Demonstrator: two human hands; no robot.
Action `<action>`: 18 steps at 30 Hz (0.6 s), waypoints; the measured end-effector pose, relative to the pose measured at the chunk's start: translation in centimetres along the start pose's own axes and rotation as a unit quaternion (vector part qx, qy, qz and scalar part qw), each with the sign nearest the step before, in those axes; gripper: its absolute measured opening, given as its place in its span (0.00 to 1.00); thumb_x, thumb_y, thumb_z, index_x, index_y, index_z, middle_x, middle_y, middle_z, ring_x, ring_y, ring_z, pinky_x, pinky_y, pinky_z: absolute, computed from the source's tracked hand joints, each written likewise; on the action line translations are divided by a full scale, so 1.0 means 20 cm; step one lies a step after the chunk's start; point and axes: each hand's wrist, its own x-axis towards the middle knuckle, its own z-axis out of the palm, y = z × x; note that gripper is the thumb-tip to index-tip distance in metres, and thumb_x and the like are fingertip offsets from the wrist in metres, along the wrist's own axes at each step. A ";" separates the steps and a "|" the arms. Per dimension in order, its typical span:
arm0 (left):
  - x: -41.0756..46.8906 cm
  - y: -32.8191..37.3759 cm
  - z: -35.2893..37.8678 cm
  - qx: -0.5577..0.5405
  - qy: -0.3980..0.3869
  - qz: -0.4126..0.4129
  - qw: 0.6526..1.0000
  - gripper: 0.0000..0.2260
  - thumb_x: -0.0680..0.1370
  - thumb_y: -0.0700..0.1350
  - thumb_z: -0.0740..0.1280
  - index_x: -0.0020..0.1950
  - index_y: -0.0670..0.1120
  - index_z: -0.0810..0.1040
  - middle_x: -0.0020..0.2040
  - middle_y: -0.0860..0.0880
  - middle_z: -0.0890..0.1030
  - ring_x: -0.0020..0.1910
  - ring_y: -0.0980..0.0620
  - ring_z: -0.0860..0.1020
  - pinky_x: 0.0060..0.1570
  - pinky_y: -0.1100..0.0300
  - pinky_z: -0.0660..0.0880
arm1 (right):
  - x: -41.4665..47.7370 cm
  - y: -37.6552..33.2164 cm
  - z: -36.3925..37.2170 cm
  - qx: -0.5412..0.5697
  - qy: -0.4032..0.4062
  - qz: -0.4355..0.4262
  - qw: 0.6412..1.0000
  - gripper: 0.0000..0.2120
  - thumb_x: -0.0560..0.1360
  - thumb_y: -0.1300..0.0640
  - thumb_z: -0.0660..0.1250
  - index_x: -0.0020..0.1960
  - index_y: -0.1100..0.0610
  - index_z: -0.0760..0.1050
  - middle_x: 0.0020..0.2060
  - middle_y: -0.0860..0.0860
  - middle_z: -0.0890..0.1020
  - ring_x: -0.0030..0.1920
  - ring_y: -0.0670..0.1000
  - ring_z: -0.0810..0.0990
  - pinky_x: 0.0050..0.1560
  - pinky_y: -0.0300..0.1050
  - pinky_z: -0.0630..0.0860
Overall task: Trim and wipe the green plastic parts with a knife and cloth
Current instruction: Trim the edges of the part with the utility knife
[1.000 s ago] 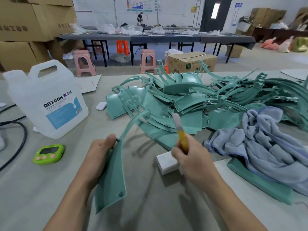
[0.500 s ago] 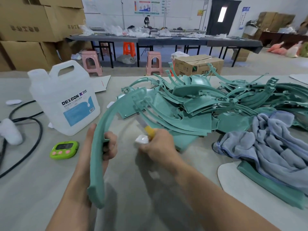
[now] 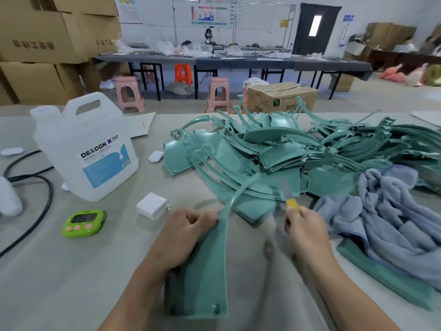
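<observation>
Left hand [image 3: 185, 237] grips green part [image 3: 205, 278]; right hand [image 3: 306, 231] holds knife [image 3: 287, 195].

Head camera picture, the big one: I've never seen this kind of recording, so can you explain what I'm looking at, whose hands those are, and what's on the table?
There is no machine here. The picture comes from a wide-angle camera worn on a person's head, looking forward and down, so the two arms coming in from the bottom are that person's own. The left hand grips a long curved green plastic part. The right hand holds a knife with a yellow handle; its blade is blurred. On the grey table lie a pile of green parts, a crumpled blue-grey cloth, a white jug, a green timer, a small white block and a black cable.
</observation>
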 end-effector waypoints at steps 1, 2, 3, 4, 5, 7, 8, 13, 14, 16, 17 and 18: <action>0.02 0.00 0.03 0.023 -0.031 0.012 0.999 0.24 0.71 0.68 0.61 0.28 0.51 0.62 0.27 0.55 0.61 0.27 0.55 0.60 0.29 0.58 0.58 | 0.00 0.05 -0.07 0.018 0.040 -0.014 0.999 0.17 0.79 0.54 0.61 0.31 0.55 0.71 0.23 0.47 0.73 0.30 0.54 0.71 0.35 0.50 0.66; 0.04 0.00 0.07 0.046 -0.056 0.017 0.997 0.26 0.71 0.69 0.61 0.27 0.50 0.62 0.26 0.56 0.62 0.26 0.56 0.60 0.28 0.59 0.58 | 0.00 0.08 -0.11 0.028 0.063 -0.028 0.997 0.15 0.78 0.53 0.61 0.33 0.53 0.71 0.23 0.46 0.72 0.29 0.52 0.70 0.34 0.50 0.65; 0.06 0.00 0.10 0.075 -0.073 0.021 0.994 0.27 0.71 0.71 0.61 0.27 0.49 0.63 0.26 0.56 0.62 0.26 0.56 0.60 0.28 0.60 0.58 | -0.01 0.10 -0.13 0.043 0.064 -0.046 0.996 0.14 0.77 0.52 0.61 0.33 0.52 0.71 0.23 0.46 0.71 0.28 0.50 0.68 0.33 0.49 0.64; 0.08 0.00 0.12 0.112 -0.086 0.029 0.989 0.29 0.71 0.72 0.60 0.27 0.47 0.64 0.26 0.56 0.62 0.26 0.56 0.60 0.28 0.60 0.58 | -0.02 0.11 -0.13 0.061 0.053 -0.061 0.995 0.13 0.77 0.51 0.60 0.34 0.52 0.70 0.24 0.45 0.70 0.28 0.49 0.67 0.33 0.49 0.62; 0.11 0.00 0.14 0.150 -0.098 0.038 0.983 0.31 0.71 0.73 0.59 0.28 0.45 0.64 0.26 0.55 0.62 0.26 0.56 0.60 0.28 0.60 0.58 | -0.03 0.12 -0.13 0.073 0.034 -0.071 0.994 0.13 0.76 0.50 0.60 0.34 0.52 0.70 0.24 0.45 0.70 0.28 0.48 0.66 0.33 0.49 0.62; 0.14 -0.01 0.18 0.193 -0.113 0.052 0.973 0.33 0.72 0.74 0.58 0.29 0.43 0.64 0.25 0.54 0.61 0.25 0.55 0.60 0.29 0.59 0.60 | -0.03 0.12 -0.11 0.048 -0.008 -0.094 0.994 0.14 0.78 0.51 0.59 0.34 0.53 0.69 0.24 0.44 0.71 0.27 0.45 0.67 0.32 0.46 0.61; 0.14 -0.02 0.20 0.195 -0.116 0.057 0.972 0.33 0.72 0.75 0.57 0.29 0.44 0.64 0.25 0.54 0.61 0.25 0.55 0.60 0.29 0.60 0.60 | -0.03 0.13 -0.10 0.013 -0.023 -0.109 0.994 0.16 0.79 0.52 0.60 0.33 0.53 0.68 0.24 0.44 0.73 0.27 0.44 0.68 0.31 0.47 0.61; 0.10 -0.07 0.20 0.152 -0.086 0.061 0.983 0.38 0.75 0.78 0.51 0.32 0.43 0.71 0.27 0.49 0.70 0.27 0.50 0.68 0.32 0.59 0.65 | -0.04 0.13 -0.08 -0.124 -0.059 -0.134 0.981 0.16 0.84 0.55 0.59 0.37 0.50 0.69 0.33 0.48 0.78 0.38 0.52 0.75 0.40 0.52 0.69; 0.09 -0.08 0.19 0.143 -0.080 0.056 0.985 0.39 0.75 0.78 0.50 0.33 0.42 0.72 0.28 0.48 0.72 0.28 0.50 0.70 0.33 0.59 0.65 | -0.04 0.12 -0.08 -0.130 -0.063 -0.132 0.981 0.16 0.84 0.54 0.59 0.37 0.50 0.69 0.33 0.48 0.78 0.38 0.52 0.75 0.40 0.52 0.70; 0.09 -0.09 0.18 0.122 -0.074 0.043 0.989 0.38 0.75 0.78 0.51 0.32 0.41 0.69 0.28 0.50 0.68 0.28 0.54 0.67 0.31 0.59 0.63 | -0.05 0.11 -0.08 -0.132 -0.069 -0.133 0.980 0.16 0.84 0.53 0.59 0.37 0.50 0.69 0.33 0.48 0.78 0.37 0.52 0.76 0.40 0.53 0.72; 0.09 -0.09 0.18 0.112 -0.072 0.032 0.991 0.38 0.74 0.77 0.52 0.32 0.41 0.68 0.28 0.48 0.68 0.28 0.55 0.68 0.31 0.58 0.62 | -0.05 0.11 -0.08 -0.130 -0.075 -0.135 0.979 0.16 0.84 0.53 0.59 0.37 0.50 0.69 0.32 0.47 0.78 0.37 0.51 0.76 0.40 0.53 0.73; 0.09 -0.09 0.17 0.101 -0.069 0.018 0.992 0.38 0.74 0.77 0.53 0.33 0.40 0.69 0.28 0.47 0.69 0.29 0.55 0.68 0.32 0.58 0.63 | -0.06 0.10 -0.08 -0.120 -0.084 -0.141 0.979 0.16 0.83 0.53 0.60 0.37 0.51 0.70 0.31 0.47 0.78 0.36 0.49 0.76 0.40 0.52 0.73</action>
